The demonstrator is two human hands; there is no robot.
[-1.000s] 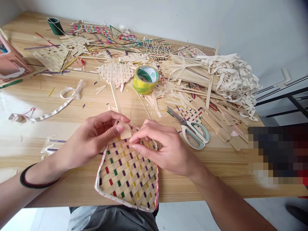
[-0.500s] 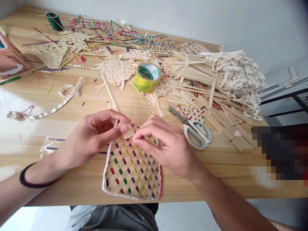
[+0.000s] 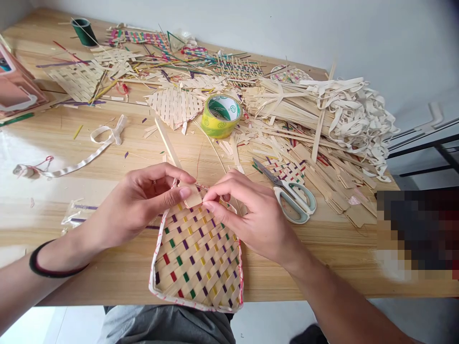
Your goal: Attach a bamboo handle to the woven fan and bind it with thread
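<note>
A woven bamboo fan (image 3: 199, 253), plaited from pale strips with purple, green, red and yellow ones, lies at the table's front edge. White tape stitched with red thread binds its rim. A flat wooden handle (image 3: 167, 142) points away from me, its broad near end (image 3: 191, 197) over the weave. My left hand (image 3: 152, 193) pinches that end between thumb and fingers. Close beside it, my right hand (image 3: 244, 210) has thumb and forefinger pressed together at the handle's edge; what they pinch is too small to make out. A fine red thread runs up the table behind the hands.
Scissors (image 3: 294, 200) lie right of the fan. Behind stand a yellow-green tape roll (image 3: 218, 125) and a dark green spool (image 3: 84, 33). A bundle of bamboo strips (image 3: 287, 100) and a heap of white tape (image 3: 358, 119) fill the right. Woven pieces (image 3: 175, 107) and scraps lie around.
The fan's lower edge has come slightly nearer to me. My right hand's fingertips have shifted a little right along the handle end; my left hand keeps its grip.
</note>
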